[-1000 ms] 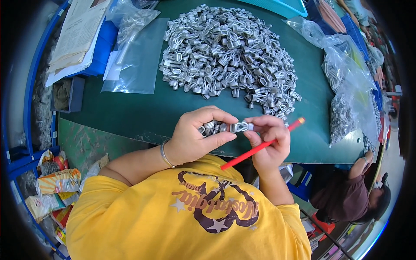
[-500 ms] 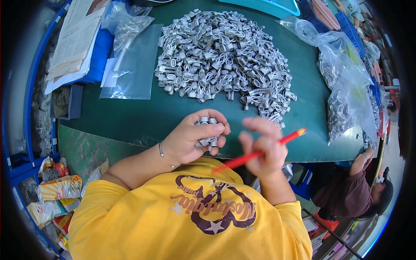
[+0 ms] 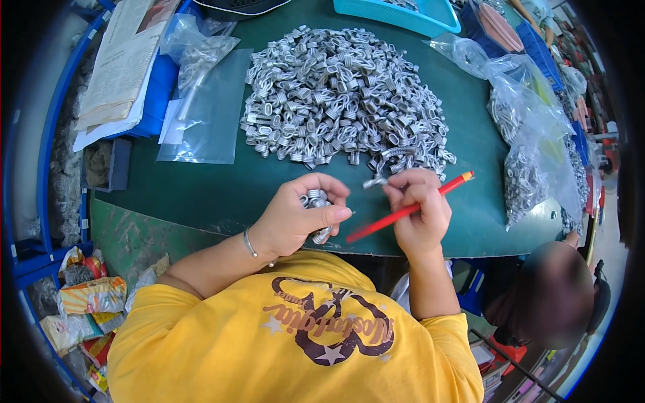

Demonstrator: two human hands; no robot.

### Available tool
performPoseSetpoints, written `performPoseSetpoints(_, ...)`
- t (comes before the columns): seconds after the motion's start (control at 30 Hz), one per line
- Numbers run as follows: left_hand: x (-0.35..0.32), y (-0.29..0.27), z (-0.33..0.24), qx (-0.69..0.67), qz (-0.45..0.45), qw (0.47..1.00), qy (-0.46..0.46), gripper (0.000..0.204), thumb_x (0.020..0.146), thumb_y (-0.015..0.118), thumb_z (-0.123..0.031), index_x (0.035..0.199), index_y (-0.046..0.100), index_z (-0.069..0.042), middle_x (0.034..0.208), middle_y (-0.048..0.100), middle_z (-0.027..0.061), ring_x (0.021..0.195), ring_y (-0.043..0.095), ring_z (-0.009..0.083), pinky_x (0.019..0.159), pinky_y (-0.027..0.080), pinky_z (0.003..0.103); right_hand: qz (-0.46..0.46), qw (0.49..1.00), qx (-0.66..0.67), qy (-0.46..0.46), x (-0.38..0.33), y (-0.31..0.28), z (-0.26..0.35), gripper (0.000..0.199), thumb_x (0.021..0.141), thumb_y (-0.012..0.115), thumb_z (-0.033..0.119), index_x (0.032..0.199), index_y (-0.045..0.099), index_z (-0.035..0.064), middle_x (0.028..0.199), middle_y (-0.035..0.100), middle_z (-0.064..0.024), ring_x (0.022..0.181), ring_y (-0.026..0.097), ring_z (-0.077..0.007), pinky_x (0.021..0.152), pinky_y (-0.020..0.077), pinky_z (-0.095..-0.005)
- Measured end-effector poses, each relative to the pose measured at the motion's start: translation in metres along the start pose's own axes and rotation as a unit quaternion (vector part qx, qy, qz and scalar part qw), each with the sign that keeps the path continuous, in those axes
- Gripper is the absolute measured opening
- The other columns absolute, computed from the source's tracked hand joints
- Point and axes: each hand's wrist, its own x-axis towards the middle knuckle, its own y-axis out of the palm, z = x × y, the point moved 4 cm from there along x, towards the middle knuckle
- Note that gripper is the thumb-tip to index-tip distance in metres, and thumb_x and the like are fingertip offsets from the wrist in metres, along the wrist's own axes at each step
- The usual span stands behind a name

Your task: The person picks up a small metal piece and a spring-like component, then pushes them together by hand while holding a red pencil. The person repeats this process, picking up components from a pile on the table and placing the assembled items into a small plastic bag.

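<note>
My left hand (image 3: 302, 213) is curled around several small silver metal pieces (image 3: 317, 199), each with a ribbed end and a loop. Between the thumb and fingertips of my right hand (image 3: 422, 209) is one more such silver piece (image 3: 373, 182). The same hand also carries a slim red pen (image 3: 396, 216), slanted across its fingers. Just beyond both hands rises a large heap of the same silver pieces (image 3: 342, 94) on the green tabletop (image 3: 201, 195).
A flat clear plastic bag (image 3: 213, 127) lies left of the heap, beside a blue bin (image 3: 153, 107) with papers (image 3: 121, 74). Filled clear bags (image 3: 531, 148) stand to the right. A turquoise basket (image 3: 396, 19) sits at the back. Another person (image 3: 544, 295) is at lower right.
My right hand has moved slightly away from my left, toward the heap, and a silver piece now shows at its fingertips. My left hand has stayed nearly in place.
</note>
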Motion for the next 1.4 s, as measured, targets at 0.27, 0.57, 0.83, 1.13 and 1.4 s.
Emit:
performPoseSetpoints(0.27,-0.004,0.002,-0.008,0.217,-0.023,0.975,0.046,0.024,0.076,0.067,-0.004,0.097,0.057,0.001,0.078,0.059,0.0041,0.062,0.057,0.0075,0.055,0.045,0.019,0.047,0.990,0.109,-0.078,-0.006,0.006,0.024,0.027,0.066,0.068,-0.005,0.073,0.044,0.0052,0.085,0.061,-0.0138,0.070,0.057,-0.0280,0.062,0.0471,-0.0348)
performPoseSetpoints(0.57,-0.008,0.003,-0.016,0.320,-0.013,0.925,0.205,0.019,0.074,0.066,0.001,0.092,0.059,0.001,0.083,0.059,0.0048,0.065,0.057,0.0066,0.055,0.044,0.018,0.027,0.862,0.393,0.320,-0.023,0.015,0.008,0.016,0.085,0.050,-0.004,0.088,0.037,0.0033,0.091,0.058,-0.0164,0.065,0.059,-0.0121,0.056,0.0494,-0.0200)
performPoseSetpoints(0.83,-0.008,0.005,-0.016,0.294,-0.002,0.933,0.206,0.021,0.073,0.067,0.000,0.092,0.059,0.002,0.084,0.058,0.0061,0.066,0.057,0.0075,0.058,0.045,0.019,0.033,0.813,0.486,0.319,-0.038,0.026,-0.001,0.019,0.081,0.053,-0.009,0.081,0.039,0.0042,0.092,0.056,-0.0173,0.078,0.060,-0.0183,0.066,0.0527,-0.0265)
performPoseSetpoints(1.13,-0.006,0.005,-0.014,0.197,0.000,0.974,0.112,0.019,0.076,0.065,-0.001,0.093,0.058,0.002,0.079,0.059,0.0076,0.064,0.057,0.0101,0.055,0.045,0.020,-0.032,0.961,0.253,0.111,-0.033,0.014,0.008,0.035,0.070,0.065,-0.012,0.082,0.037,0.0051,0.097,0.053,-0.0179,0.082,0.060,-0.0218,0.071,0.0524,-0.0276)
performPoseSetpoints(1.4,0.004,0.003,0.012,-0.162,0.048,0.981,-0.092,0.022,0.088,0.050,-0.015,0.104,0.053,0.000,0.087,0.059,0.0100,0.072,0.060,0.0160,0.060,0.050,0.028,-0.005,0.989,0.134,-0.066,-0.009,0.020,0.039,0.036,0.064,0.072,-0.008,0.077,0.042,0.0087,0.089,0.062,-0.0116,0.073,0.059,-0.0239,0.064,0.0467,-0.0316)
